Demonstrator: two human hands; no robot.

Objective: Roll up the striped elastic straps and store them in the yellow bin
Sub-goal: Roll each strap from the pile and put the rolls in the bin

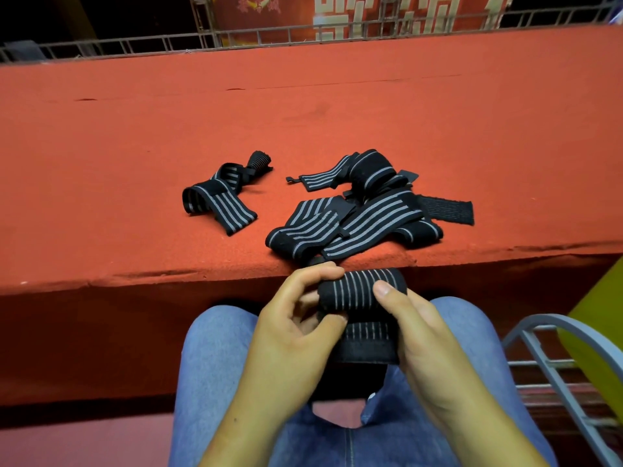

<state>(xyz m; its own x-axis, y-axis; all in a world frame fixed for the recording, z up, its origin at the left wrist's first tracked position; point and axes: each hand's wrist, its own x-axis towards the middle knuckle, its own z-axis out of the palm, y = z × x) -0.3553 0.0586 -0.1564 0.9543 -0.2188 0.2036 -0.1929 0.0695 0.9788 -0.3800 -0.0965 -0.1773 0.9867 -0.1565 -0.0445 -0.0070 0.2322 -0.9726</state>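
One half-rolled strap (357, 291) sits at 6 o'clock over the lap. The left hand (296, 328) and right hand (424, 335) grip it, fingers (317, 273) curled round the roll. More straps (354, 217) lie mid-desk (135, 163). The bin (596, 325) is at 4 o'clock, its inside hidden. The white banner (387, 15) characters at 12 o'clock are unreadable.

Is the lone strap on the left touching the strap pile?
Apart. The head view shows bare red tabletop between the lone strap and the pile.
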